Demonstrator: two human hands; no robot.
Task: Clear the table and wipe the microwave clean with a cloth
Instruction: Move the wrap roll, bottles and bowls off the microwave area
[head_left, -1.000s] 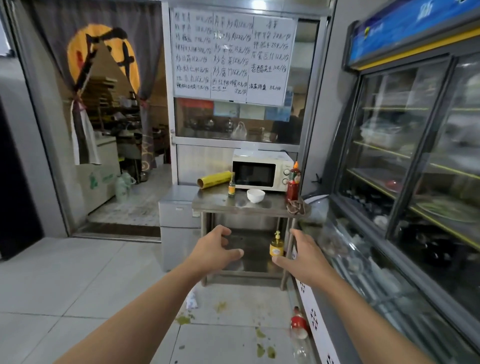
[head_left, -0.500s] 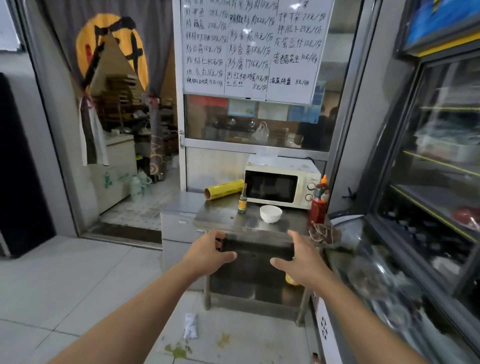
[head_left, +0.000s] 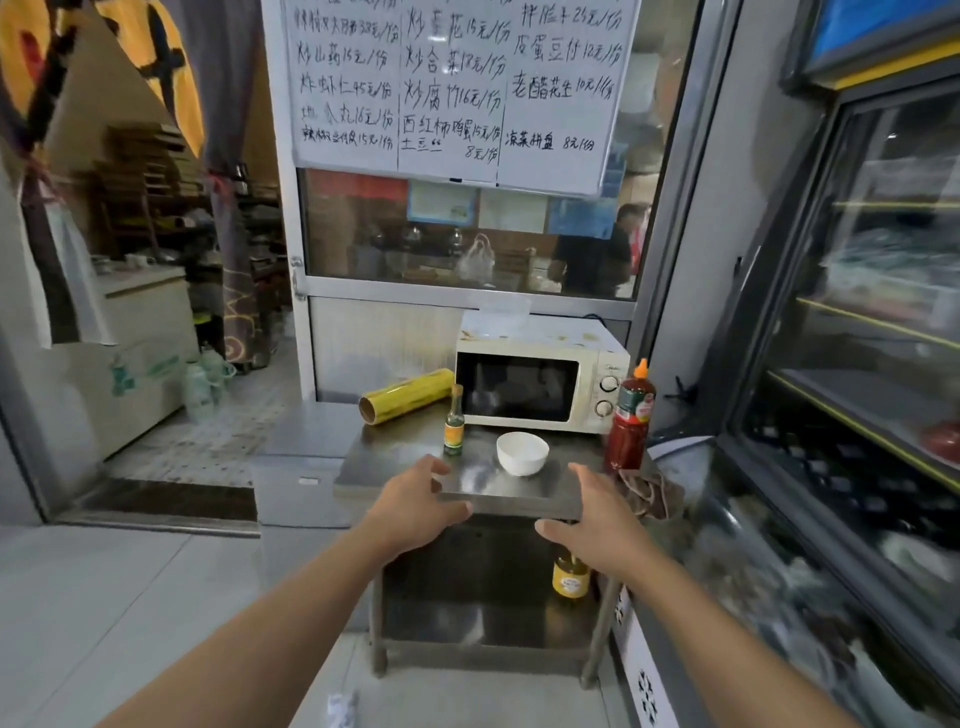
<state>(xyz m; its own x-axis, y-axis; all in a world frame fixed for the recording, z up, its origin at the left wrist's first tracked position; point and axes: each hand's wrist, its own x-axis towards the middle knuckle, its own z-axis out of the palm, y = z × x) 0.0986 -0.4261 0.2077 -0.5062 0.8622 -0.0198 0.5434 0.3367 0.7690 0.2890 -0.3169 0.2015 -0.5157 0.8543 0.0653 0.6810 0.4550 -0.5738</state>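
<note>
Left hand (head_left: 415, 506) and right hand (head_left: 597, 525) relaxed, empty, white bowl (head_left: 522, 453) just beyond them on steel desk (head_left: 488, 483), microwave (head_left: 540, 382) behind.

Cream microwave (head_left: 540, 382), white bowl (head_left: 522, 453), yellow roll (head_left: 408, 396)

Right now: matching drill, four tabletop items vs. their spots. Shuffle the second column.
Things:
1. white bowl
2. yellow film roll
3. red sauce bottle
4. brown cloth

Places:
A. lying left of the microwave
B. bunched at the table's front right corner
C. in front of the microwave door
D. upright by the microwave dials

Pairs: 1-C, 2-A, 3-D, 4-B
</note>
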